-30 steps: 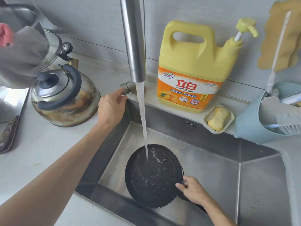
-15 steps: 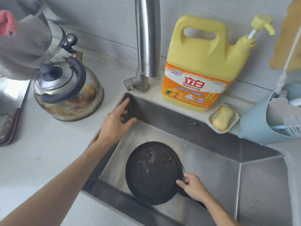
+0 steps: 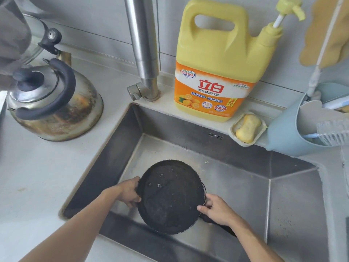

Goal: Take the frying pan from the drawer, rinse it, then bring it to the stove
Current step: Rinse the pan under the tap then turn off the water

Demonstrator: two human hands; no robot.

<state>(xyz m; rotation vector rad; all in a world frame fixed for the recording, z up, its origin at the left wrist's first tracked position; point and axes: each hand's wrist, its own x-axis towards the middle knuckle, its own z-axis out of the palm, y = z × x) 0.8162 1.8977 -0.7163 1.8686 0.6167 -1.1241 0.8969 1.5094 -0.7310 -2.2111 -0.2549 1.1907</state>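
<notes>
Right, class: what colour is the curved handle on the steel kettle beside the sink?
Dark blue-grey, clearest in the head view: the steel kettle's curved handle.
</notes>
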